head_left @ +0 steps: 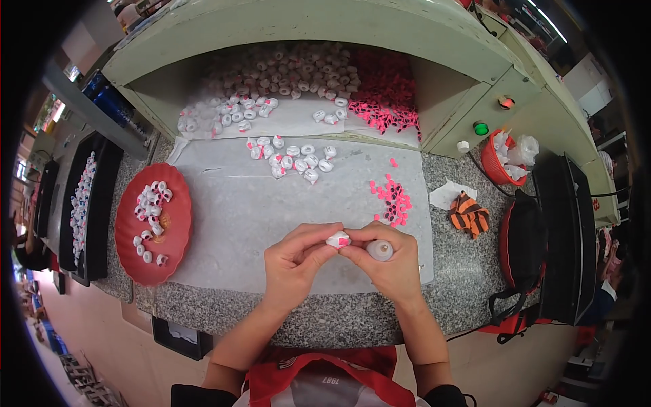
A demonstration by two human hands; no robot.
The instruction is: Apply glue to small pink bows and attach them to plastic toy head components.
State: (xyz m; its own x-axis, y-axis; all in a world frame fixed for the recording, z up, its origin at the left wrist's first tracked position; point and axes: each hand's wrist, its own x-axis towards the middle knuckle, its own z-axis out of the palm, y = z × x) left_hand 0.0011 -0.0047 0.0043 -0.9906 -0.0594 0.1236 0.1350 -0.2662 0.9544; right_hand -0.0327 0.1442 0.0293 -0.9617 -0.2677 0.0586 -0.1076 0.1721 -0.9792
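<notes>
Near the front of the papered worktop, my left hand (290,263) pinches a small rounded white plastic piece (336,238) with a pink patch on it. The thumb and forefinger of my right hand (400,273) press against its pink side. Tucked in that same right hand is a whitish squeeze bottle (380,250) with a narrow tip. Just beyond it lies a loose scatter of small pink and black pieces (395,202). Farther off, several similar white pieces (310,161) sit grouped on the paper sheet (230,203).
A red scalloped plate (129,261) with white pieces stands at left. Under the pale green hood (325,24) are heaps of white pieces (285,71) and pink pieces (386,102). To the right are a striped cloth (469,215), a red basket (493,171) and a black bag (523,237).
</notes>
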